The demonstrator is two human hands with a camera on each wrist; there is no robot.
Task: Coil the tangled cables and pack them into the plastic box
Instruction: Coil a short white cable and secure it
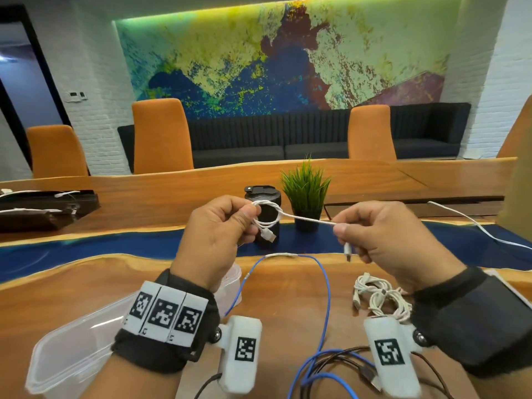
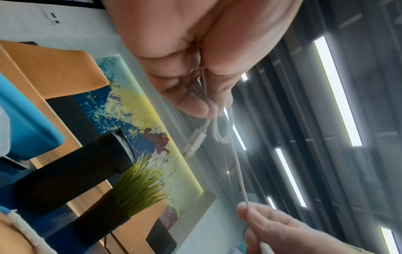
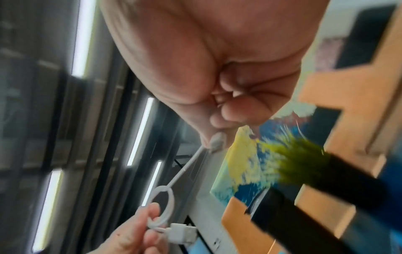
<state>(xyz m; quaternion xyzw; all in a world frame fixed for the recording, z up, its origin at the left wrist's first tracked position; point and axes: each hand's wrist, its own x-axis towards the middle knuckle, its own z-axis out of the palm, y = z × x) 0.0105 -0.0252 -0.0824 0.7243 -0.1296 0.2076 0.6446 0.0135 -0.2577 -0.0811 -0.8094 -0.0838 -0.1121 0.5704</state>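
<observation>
Currently your left hand [image 1: 214, 226] pinches white cable [image 1: 308, 218] coil above table [image 1: 282, 298]; right hand [image 1: 383, 234] grips tail near plug. Few loops wound. Box [image 1: 72, 349] appears empty. White bundle [image 1: 383, 298], blue cable [image 1: 326, 286], dark cables [image 1: 345, 358] remain unpacked.

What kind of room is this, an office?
Probably an office meeting room or lounge: a long wooden table with a blue resin strip, tall orange chairs along it, and a dark sofa under a big abstract mural.
</observation>
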